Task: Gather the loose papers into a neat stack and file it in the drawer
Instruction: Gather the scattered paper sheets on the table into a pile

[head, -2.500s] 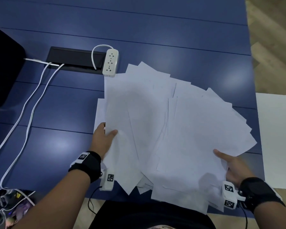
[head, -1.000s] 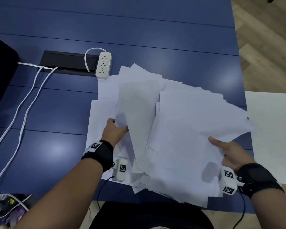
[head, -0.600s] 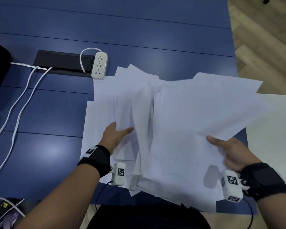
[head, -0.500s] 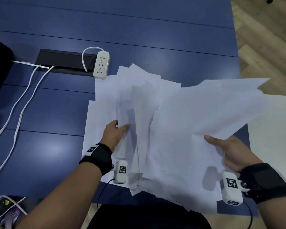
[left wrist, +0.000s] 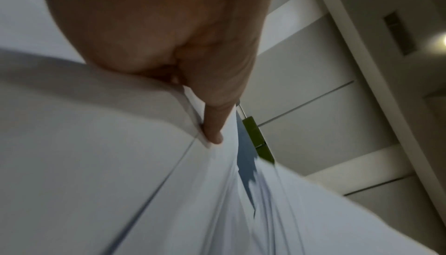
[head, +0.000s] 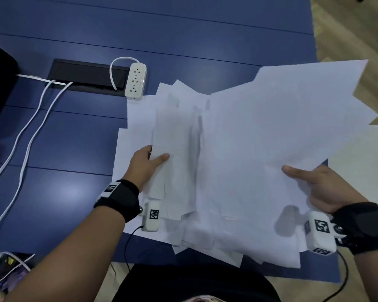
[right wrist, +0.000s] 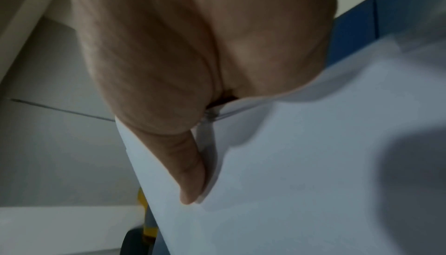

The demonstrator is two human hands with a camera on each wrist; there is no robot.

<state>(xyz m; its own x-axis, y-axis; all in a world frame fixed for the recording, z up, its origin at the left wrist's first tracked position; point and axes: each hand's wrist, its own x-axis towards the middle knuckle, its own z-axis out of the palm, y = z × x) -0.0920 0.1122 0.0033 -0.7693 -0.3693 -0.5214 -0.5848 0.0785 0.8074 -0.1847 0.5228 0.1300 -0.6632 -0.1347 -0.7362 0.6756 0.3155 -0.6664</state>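
papers (head: 260, 149): light, limp, slippery sheets; left hand (head: 143, 167) pinched the 9 o'clock edge, right hand (head: 327, 188) the 4 o'clock; best gripped at opposite edges.

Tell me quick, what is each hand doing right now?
Left hand: grips a few sheets at the left of the loose papers, thumb on top.
Right hand: holds the larger bundle, thumb on top.

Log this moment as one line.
stage: gathering | left hand: grips papers | right hand: grips papers | stack: uneven, on table
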